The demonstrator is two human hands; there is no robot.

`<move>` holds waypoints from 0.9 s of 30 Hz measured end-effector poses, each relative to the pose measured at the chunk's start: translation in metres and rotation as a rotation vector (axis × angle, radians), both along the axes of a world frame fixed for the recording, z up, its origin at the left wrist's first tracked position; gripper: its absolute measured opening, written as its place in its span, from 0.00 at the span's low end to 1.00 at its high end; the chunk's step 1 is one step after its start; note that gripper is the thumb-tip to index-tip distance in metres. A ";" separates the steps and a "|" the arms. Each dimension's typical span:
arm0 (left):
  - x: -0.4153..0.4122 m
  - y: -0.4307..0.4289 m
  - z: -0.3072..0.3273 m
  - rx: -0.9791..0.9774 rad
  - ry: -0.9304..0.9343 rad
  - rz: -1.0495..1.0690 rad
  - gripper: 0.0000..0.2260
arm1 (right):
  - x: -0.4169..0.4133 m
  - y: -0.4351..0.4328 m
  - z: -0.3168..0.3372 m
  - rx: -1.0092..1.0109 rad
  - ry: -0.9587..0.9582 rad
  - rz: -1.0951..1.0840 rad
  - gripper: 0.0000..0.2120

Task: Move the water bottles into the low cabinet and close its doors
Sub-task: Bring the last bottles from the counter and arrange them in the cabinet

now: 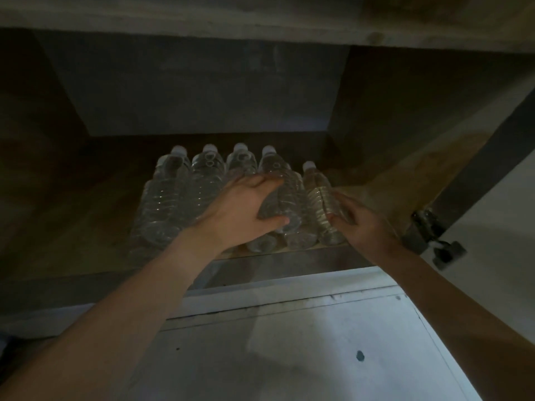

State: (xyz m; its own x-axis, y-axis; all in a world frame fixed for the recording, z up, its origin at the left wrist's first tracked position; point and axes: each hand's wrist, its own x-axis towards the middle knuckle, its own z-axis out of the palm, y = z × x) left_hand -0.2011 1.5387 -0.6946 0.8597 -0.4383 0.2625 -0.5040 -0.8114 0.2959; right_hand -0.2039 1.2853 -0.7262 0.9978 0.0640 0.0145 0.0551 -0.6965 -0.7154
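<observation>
Inside the cabinet (202, 91), we are wrapping our left hand (243, 209) around a bottle (282, 195) lying on the stack, thumb under, fingers (260, 180) over. Our right hand (362, 224) is closing its grip on the end bottle (320, 198) beside it. We are still settling bottles, judging by this. Four capped bottles are lying side by side on the shelf (86, 215), others beneath. Next we are letting go and reaching for the door (498, 180).

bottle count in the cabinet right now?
5 clear plastic water bottles with white caps, lying side by side on the cabinet floor: leftmost, second, third, fourth under the left hand, fifth by the right hand. More may be hidden beneath.
</observation>
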 end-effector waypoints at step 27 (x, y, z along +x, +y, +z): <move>0.006 -0.006 -0.015 -0.045 -0.062 -0.010 0.30 | 0.028 0.002 -0.026 0.181 0.119 0.097 0.22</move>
